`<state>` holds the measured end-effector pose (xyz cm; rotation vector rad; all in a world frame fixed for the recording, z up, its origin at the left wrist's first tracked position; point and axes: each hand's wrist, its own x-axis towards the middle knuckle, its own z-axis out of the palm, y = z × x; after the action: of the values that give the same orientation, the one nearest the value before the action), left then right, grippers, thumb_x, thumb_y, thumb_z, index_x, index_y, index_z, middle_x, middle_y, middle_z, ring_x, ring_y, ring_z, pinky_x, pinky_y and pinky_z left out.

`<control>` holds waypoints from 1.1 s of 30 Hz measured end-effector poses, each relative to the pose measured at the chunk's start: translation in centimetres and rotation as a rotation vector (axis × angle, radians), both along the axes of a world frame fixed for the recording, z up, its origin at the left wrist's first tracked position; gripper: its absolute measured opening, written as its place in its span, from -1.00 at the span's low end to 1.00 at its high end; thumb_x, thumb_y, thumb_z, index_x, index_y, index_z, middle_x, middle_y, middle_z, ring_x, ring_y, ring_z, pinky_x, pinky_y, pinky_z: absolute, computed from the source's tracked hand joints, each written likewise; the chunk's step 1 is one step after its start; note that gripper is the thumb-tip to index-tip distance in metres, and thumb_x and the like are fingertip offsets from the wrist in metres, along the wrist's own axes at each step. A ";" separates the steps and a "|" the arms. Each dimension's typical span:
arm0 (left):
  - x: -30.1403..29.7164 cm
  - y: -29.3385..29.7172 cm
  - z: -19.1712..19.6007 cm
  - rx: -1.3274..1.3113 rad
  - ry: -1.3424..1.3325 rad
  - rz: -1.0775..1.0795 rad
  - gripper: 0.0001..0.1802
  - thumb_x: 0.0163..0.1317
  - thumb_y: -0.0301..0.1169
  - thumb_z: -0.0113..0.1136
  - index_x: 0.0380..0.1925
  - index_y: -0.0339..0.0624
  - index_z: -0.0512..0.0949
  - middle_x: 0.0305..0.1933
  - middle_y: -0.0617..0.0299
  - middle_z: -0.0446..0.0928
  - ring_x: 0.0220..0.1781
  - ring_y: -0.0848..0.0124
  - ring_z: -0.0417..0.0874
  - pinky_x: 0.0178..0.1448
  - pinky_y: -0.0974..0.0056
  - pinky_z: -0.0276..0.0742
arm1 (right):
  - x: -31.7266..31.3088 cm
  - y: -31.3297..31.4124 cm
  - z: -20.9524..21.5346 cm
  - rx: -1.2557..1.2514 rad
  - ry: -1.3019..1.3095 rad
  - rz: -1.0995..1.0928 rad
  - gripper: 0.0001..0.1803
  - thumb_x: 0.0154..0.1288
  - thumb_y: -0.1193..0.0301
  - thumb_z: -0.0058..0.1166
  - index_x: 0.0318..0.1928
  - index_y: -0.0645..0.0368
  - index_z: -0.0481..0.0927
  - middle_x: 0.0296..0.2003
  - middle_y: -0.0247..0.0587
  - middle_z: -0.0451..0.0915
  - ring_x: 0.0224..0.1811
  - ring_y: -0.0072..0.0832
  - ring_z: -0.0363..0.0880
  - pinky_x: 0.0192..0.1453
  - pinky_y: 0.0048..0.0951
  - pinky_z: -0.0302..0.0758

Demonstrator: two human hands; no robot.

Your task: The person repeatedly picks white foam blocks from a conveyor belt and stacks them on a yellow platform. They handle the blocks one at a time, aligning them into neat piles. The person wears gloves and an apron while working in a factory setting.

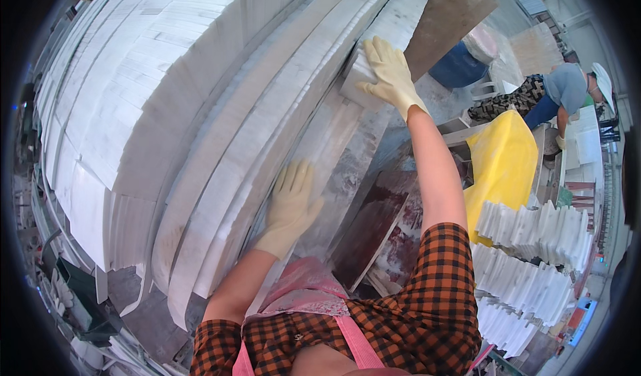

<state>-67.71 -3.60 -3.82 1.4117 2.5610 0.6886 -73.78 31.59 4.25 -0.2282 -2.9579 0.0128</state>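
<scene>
Both my hands wear pale cream rubber gloves. My right hand (387, 72) reaches far forward and lies with spread fingers on a row of white stone strips (399, 21) standing on edge. Closer to me, my left hand (291, 202) rests flat, fingers outstretched, on a grey-white dusty board (325, 142) beside the long stacked slabs. Neither hand grips anything that I can see. To the left of both hands run long rows of white stone slabs (267, 102), packed side by side.
A large white slab stack (153, 76) fills the left. On the right are a yellow cover (504, 162), piles of white strips (527, 269) and a blue barrel (459, 66). A bent-over person (564, 89) in a pale hat works beyond. Dark reddish boards (370, 222) lie below my right arm.
</scene>
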 end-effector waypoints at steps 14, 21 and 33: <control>0.1 0.1 -0.2 -0.014 0.033 0.012 -0.17 0.22 -0.14 0.28 0.43 -0.36 0.31 0.57 -0.07 0.23 0.58 -0.08 0.19 0.66 -0.06 0.05 | 2.4 -2.1 -3.8 -1.590 0.977 -0.354 -0.22 0.62 -0.14 -0.30 0.57 0.14 0.16 0.47 -0.14 0.33 0.52 -0.34 0.28 0.57 -0.28 0.20; 0.2 0.3 -0.3 -0.061 0.033 0.009 -0.15 0.20 -0.14 0.30 0.43 -0.34 0.31 0.57 -0.07 0.22 0.59 -0.07 0.19 0.66 -0.06 0.05 | 3.7 -6.2 -5.4 -1.597 0.724 -0.625 -0.12 0.61 -0.26 -0.56 0.57 0.16 0.18 0.51 -0.07 0.30 0.58 -0.31 0.19 0.61 -0.35 0.07; 0.3 0.5 -0.1 -0.072 0.070 -0.002 -0.14 0.17 -0.13 0.29 0.41 -0.40 0.33 0.54 -0.09 0.25 0.56 -0.08 0.21 0.65 -0.11 0.06 | 2.2 -5.5 -5.2 -1.553 0.703 -0.615 -0.19 0.63 -0.17 -0.51 0.56 0.18 0.20 0.53 -0.01 0.26 0.59 -0.22 0.15 0.62 -0.26 0.05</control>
<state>-67.41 -3.08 -3.92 1.4402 2.6082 0.5507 -71.58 26.06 -0.94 -0.9795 -1.4886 1.7798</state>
